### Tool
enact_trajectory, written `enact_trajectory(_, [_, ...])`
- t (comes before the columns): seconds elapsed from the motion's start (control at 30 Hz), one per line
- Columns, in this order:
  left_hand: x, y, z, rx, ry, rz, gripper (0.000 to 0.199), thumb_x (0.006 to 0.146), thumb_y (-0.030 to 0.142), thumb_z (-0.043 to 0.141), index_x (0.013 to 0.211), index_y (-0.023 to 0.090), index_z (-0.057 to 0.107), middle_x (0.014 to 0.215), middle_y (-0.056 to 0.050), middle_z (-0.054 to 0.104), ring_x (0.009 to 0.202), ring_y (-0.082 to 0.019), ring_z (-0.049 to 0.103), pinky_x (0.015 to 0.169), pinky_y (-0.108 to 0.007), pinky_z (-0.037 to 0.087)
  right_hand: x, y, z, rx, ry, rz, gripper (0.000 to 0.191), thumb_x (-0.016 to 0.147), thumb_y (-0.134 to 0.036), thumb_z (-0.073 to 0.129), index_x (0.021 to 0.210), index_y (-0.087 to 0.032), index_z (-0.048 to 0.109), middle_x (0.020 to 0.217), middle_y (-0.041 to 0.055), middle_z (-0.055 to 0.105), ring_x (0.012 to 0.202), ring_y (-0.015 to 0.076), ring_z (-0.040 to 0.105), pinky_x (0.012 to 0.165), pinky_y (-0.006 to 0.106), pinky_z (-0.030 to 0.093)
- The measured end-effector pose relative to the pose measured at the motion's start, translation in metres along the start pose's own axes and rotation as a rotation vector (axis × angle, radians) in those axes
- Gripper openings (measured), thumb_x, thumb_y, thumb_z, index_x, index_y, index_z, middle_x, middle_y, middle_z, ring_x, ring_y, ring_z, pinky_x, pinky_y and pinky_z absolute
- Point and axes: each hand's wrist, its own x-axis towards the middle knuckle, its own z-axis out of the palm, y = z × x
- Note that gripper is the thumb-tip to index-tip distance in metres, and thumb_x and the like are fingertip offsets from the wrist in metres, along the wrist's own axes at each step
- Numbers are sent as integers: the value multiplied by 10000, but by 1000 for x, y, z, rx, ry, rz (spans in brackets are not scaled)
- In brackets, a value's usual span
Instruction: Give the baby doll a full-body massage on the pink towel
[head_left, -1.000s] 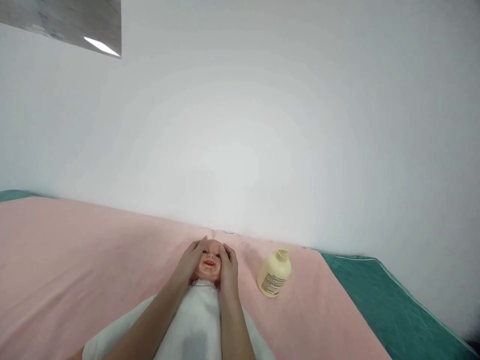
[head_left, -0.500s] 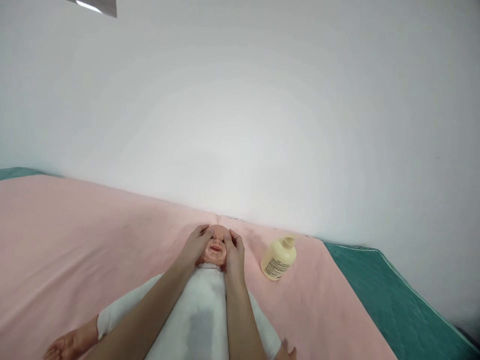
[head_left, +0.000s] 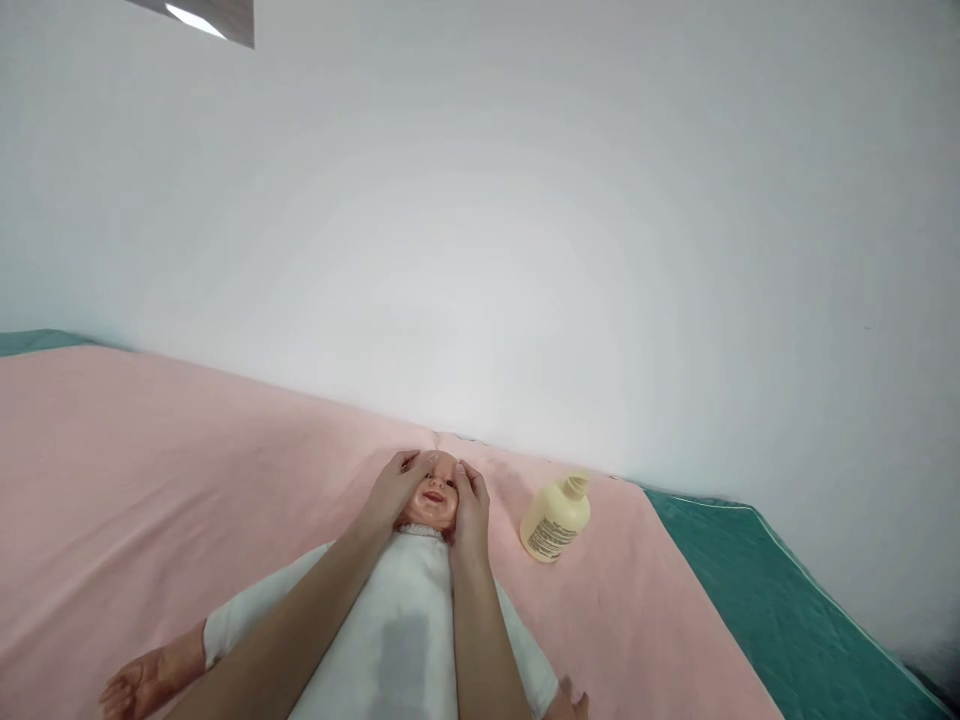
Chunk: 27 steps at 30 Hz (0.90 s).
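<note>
A baby doll (head_left: 405, 600) in a white cloth body lies on its back with its arms spread, its head away from me. Cupped round the left side of its head is my left hand (head_left: 397, 488), the thumb lying across the brow above the eye. My right hand (head_left: 472, 495) curves round the other side of the head, its thumb near the temple. Both hands touch the doll's face and head, and some fingertips are hidden behind it. To the right of the head stands a pale yellow pump bottle (head_left: 555, 520) with printed text, apart from my hands.
A pink cloth (head_left: 225, 470) lies under the doll and bottle, with creases on the left. Green padded material (head_left: 780, 590) shows beyond its right edge. A white wall (head_left: 480, 220) rises just behind the doll's head. A grey object (head_left: 217, 15) shows at top left.
My thumbs have shifted from beside the doll's eyes up and outward, the left over the brow, the right toward the temple. The view has tilted slightly; the bottle stays put.
</note>
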Motion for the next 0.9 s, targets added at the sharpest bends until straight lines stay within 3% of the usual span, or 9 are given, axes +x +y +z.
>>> enact_trajectory(0.2, [2, -1, 0, -32, -8, -38, 443, 697, 340, 700, 1067, 140, 562, 1067, -148, 647, 935, -268, 651, 773, -358, 517, 0, 0, -2, 18, 12, 44, 487, 621, -410, 768, 1028, -166, 661, 1067, 87, 675, 1006, 251, 615, 850, 337, 505])
enact_trajectory(0.43, [11, -10, -1, -101, -7, 5, 354, 704, 392, 677, 955, 152, 607, 1019, -114, 658, 955, -246, 632, 834, -346, 489, 6, 4, -4, 66, 22, 57, 367, 637, -373, 703, 953, -186, 698, 1052, 67, 689, 1014, 245, 611, 832, 332, 510])
enact_trajectory(0.63, [15, -14, -2, -174, -18, -24, 364, 687, 432, 691, 924, 164, 626, 895, -84, 689, 809, -222, 667, 772, -348, 511, 7, 9, -4, 120, 25, 83, 406, 642, -378, 646, 989, -173, 696, 1095, 81, 678, 992, 247, 626, 827, 357, 522])
enact_trajectory(0.9, [6, -6, -1, -195, -28, -51, 463, 688, 545, 684, 904, 141, 619, 889, -104, 693, 814, -248, 674, 740, -363, 525, 2, 3, -1, 90, 14, 67, 467, 632, -436, 762, 1007, -173, 675, 1043, 82, 686, 992, 246, 625, 827, 335, 523])
